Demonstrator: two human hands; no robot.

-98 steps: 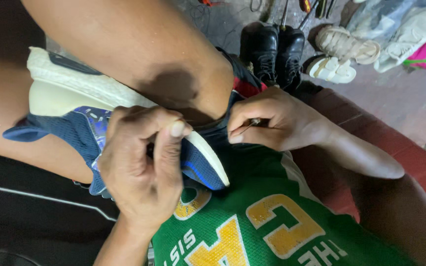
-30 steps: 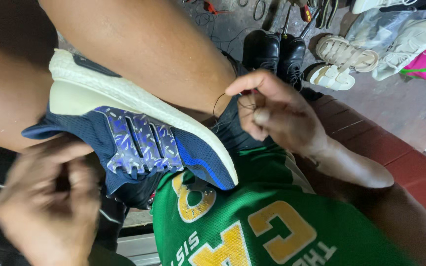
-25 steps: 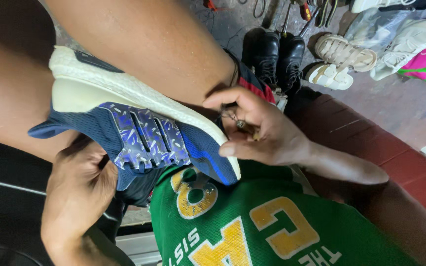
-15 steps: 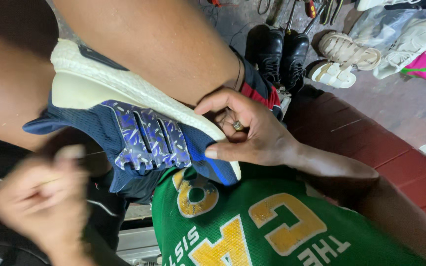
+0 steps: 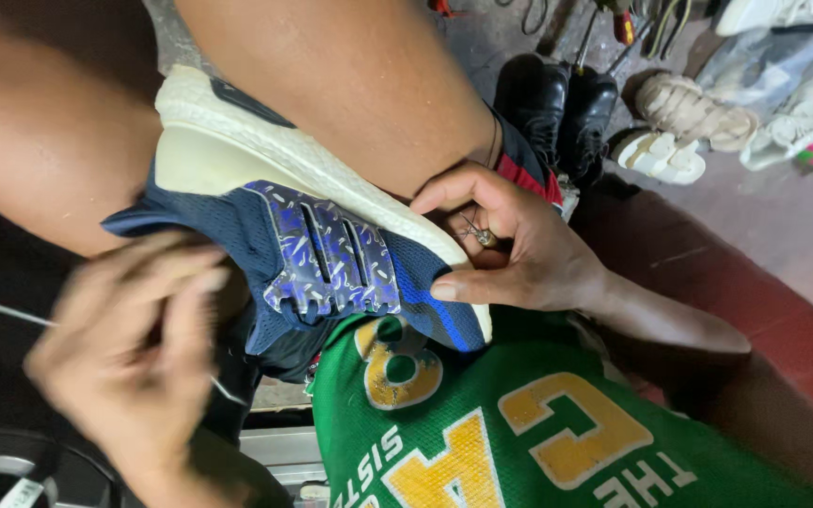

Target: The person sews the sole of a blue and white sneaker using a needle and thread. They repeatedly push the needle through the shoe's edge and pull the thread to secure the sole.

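Holding the shoe steady is the main thing now. It lies on its side between my knees, the white sole pressed against my leg, the toe pointing down to my green shirt. My right hand is closed on the toe end: the thumb presses on the blue mesh and the fingers curl over the sole edge, with a small metal piece, maybe a needle, between them. I cannot tell exactly what it is. My left hand is blurred, its fingers bent together beside the shoe opening; it seems to pinch a thin thread, but whether the grip is really closed on it I cannot tell.

To do it well, I think the right hand should keep the toe firm against the knee so the shoe does not turn, and the left hand should pull evenly, not in a jerk, so the thread does not tear the mesh.

Around me, black shoes, white sandals and some tools lie on the floor, well apart. My own leg covers part of the sole and hides the seam there.
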